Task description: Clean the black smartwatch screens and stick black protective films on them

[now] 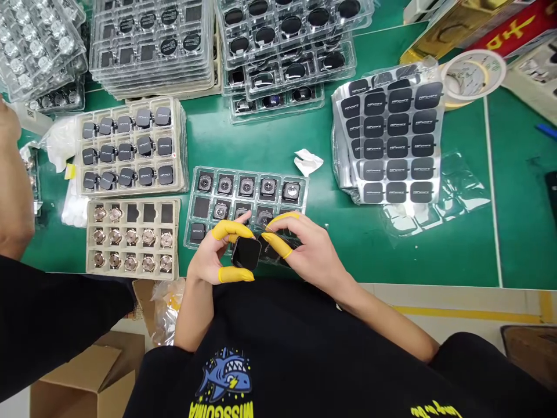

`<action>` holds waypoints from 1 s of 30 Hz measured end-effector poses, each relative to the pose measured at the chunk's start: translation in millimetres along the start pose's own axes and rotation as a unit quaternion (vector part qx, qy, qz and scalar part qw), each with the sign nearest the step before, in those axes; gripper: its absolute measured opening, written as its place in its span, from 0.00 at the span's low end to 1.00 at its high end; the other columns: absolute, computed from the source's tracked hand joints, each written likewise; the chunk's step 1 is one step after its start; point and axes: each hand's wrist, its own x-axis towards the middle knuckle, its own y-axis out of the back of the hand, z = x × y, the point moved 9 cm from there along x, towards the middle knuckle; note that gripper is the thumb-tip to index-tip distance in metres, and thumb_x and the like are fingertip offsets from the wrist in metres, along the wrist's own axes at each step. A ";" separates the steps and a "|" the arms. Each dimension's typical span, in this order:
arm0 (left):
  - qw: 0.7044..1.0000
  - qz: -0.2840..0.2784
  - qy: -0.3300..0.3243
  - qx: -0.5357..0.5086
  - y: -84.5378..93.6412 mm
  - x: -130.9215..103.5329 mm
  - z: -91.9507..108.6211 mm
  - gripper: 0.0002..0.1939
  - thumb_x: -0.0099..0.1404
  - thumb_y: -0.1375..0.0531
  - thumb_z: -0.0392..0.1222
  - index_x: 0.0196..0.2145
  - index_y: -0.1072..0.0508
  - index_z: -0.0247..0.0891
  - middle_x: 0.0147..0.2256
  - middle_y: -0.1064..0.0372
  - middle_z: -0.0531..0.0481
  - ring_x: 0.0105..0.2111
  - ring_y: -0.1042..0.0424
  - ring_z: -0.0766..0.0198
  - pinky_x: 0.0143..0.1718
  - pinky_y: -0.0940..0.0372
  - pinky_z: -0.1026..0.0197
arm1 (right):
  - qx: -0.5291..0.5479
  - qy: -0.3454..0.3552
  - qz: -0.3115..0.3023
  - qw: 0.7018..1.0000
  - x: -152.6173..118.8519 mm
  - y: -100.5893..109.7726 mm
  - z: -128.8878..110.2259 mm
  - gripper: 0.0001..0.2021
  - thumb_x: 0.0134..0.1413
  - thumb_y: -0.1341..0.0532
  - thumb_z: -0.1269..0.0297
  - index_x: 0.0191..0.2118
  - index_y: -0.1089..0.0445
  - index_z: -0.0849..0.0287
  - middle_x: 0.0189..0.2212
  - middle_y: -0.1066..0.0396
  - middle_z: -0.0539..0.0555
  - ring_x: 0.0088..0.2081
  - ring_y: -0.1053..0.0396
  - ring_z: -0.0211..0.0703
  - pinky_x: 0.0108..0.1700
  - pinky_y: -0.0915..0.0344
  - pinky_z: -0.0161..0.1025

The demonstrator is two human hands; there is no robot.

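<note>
My left hand (216, 252), with yellow finger cots, grips a square black watch case (246, 253) by its edges, its dark glossy face turned up. Close beside it, the yellow-covered thumb and forefinger of my right hand (300, 241) are pinched together at the case's upper right corner. What sits between those fingertips is too small to make out. Both hands are over the front of a clear plastic tray (188, 223) holding several watch cases (247, 186), most with their sensor backs up. The tray's front right part is partly covered by my hands.
Left are a tray of label-covered watch pieces (125, 145) and a tray of rose-gold watches (131, 237). Stacked trays (150, 58) line the back. Sticker sheets (391, 136) and a tape roll (474, 75) lie right. Another person's arm (15, 191) is at far left.
</note>
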 end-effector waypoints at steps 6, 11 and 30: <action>0.994 0.088 -0.020 -0.060 -0.2 -2.6 19.2 0.29 0.66 0.23 0.59 0.58 0.25 0.48 0.31 0.19 0.54 0.39 0.14 0.51 0.79 0.45 0.21 | 0.054 -0.094 0.089 0.990 7.6 19.9 10.2 0.07 0.72 0.32 0.54 0.44 0.23 0.50 0.44 0.16 0.55 0.47 0.20 0.53 0.52 0.22 0.51; 0.989 0.041 0.076 -0.120 -31.8 -13.5 -13.8 0.43 0.52 0.20 0.75 0.52 0.26 0.44 0.33 0.19 0.51 0.28 0.19 0.57 0.66 0.27 0.29 | 0.014 -0.053 0.170 0.984 10.4 19.3 11.2 0.08 0.71 0.30 0.54 0.48 0.23 0.50 0.49 0.17 0.58 0.53 0.19 0.58 0.58 0.22 0.57; 0.992 0.038 0.112 -0.048 10.9 5.7 -11.2 0.47 0.42 0.12 0.64 0.53 0.22 0.40 0.43 0.19 0.45 0.39 0.18 0.56 0.44 0.22 0.56 | -0.165 0.300 -0.077 0.936 61.5 23.4 -30.4 0.16 0.76 0.34 0.44 0.57 0.23 0.47 0.54 0.15 0.60 0.73 0.29 0.71 0.76 0.42 0.80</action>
